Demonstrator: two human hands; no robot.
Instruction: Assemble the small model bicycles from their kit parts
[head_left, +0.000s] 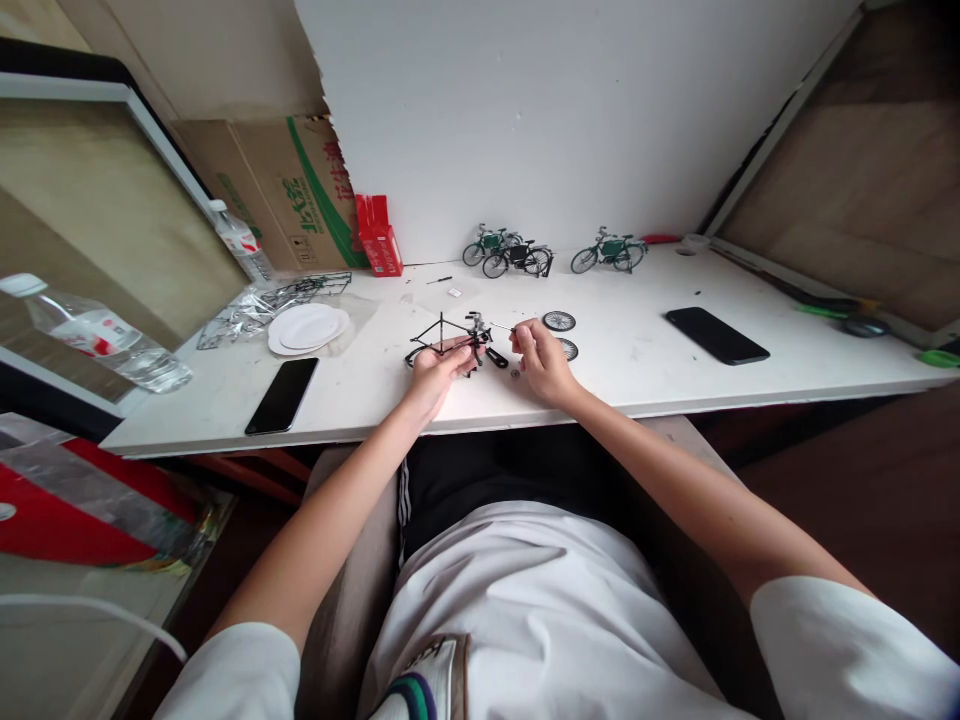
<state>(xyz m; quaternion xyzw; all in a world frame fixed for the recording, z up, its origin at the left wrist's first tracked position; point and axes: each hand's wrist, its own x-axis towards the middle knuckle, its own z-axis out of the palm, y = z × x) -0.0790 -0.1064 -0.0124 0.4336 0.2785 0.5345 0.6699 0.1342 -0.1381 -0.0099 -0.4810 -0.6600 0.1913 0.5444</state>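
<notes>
My left hand [439, 378] is closed around a black model bicycle frame [441, 326], which has no wheels on it. Thumb and fingers grip it near the small parts at its right end. Facing it, my right hand [544, 362] pinches a small screwdriver [501, 325], its thin metal shaft pointing left at the frame. Whether the tip touches the frame is too small to tell. Between the hands lies a black elongated part [496, 357]. Beside my right hand are two spoked wheels, one fully visible [559, 320] and the other [569, 349] partly covered by the hand.
Assembled model bicycles [517, 260] stand along the back wall, a green one [609, 252] further right. Phones lie left [282, 396] and right [717, 335]. White plates [306, 327], parts sprues [304, 288], a red box [381, 240] and water bottles [101, 335] occupy the left side.
</notes>
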